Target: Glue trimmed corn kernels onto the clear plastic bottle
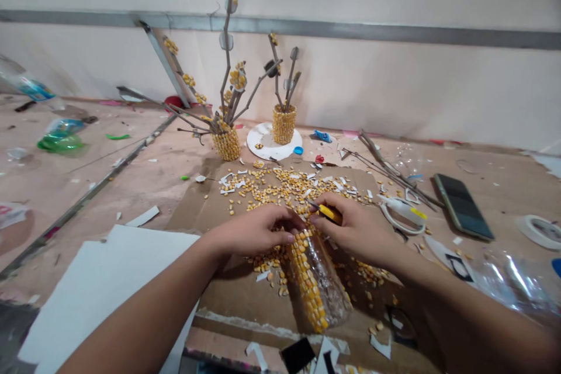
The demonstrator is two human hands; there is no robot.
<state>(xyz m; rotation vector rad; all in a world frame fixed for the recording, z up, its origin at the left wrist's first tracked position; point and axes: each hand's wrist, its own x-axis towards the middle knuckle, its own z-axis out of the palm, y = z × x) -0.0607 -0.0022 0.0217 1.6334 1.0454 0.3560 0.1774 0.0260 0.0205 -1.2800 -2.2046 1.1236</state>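
Note:
A clear plastic bottle [322, 286] lies on its side on a sheet of brown cardboard [236, 298], with rows of yellow corn kernels [307, 280] stuck along it. My left hand [254, 231] rests on the bottle's far end, its fingers curled over it. My right hand [355, 225] is closed around a yellow-handled tool [329, 213] whose tip points at the bottle's top. Loose corn kernels [280, 184] lie scattered on the cardboard beyond both hands.
Two kernel-covered pots with twigs [227, 143] [284, 124] stand behind, one on a white disc. A dark phone [463, 205], a tape roll [543, 231], twigs, a white-and-yellow tool [403, 210] and clear plastic lie right. White sheet [105, 280] lies left; bottles far left.

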